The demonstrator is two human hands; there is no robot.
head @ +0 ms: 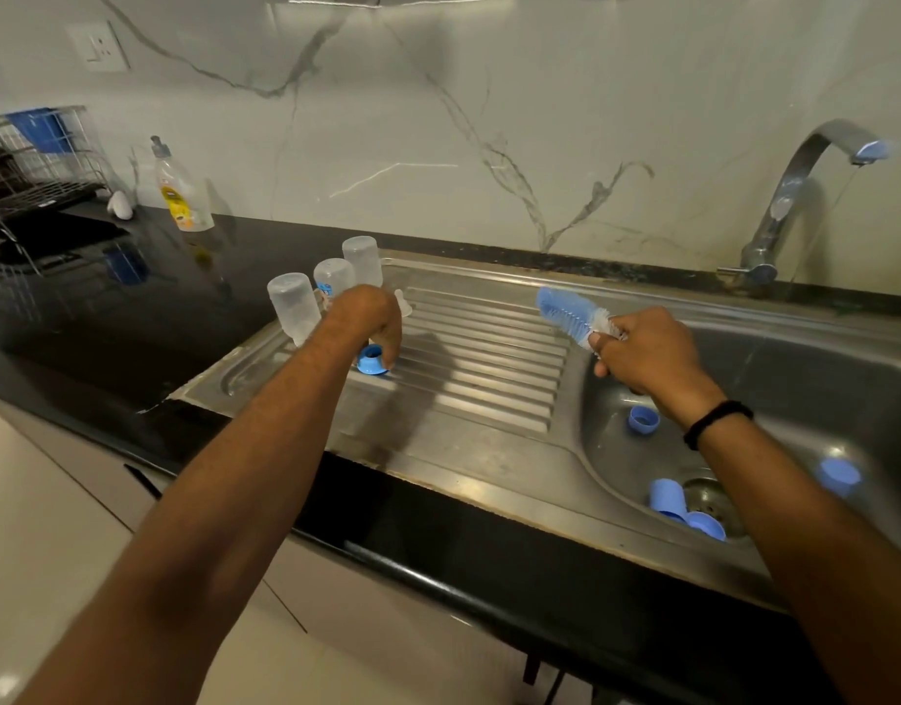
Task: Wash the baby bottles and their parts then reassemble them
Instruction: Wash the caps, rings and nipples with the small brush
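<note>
Under the left hand (369,317), blue ring (372,360) half hidden.

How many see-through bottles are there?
3, all upside down at the left end of the drainboard: the near bottle, the middle bottle just behind the left hand, and the far bottle. I see no others.

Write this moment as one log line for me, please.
left hand grips blue bottle ring on drainboard | right hand holds bottle brush | three bottles upside down on drainboard | blue caps in sink basin
</note>
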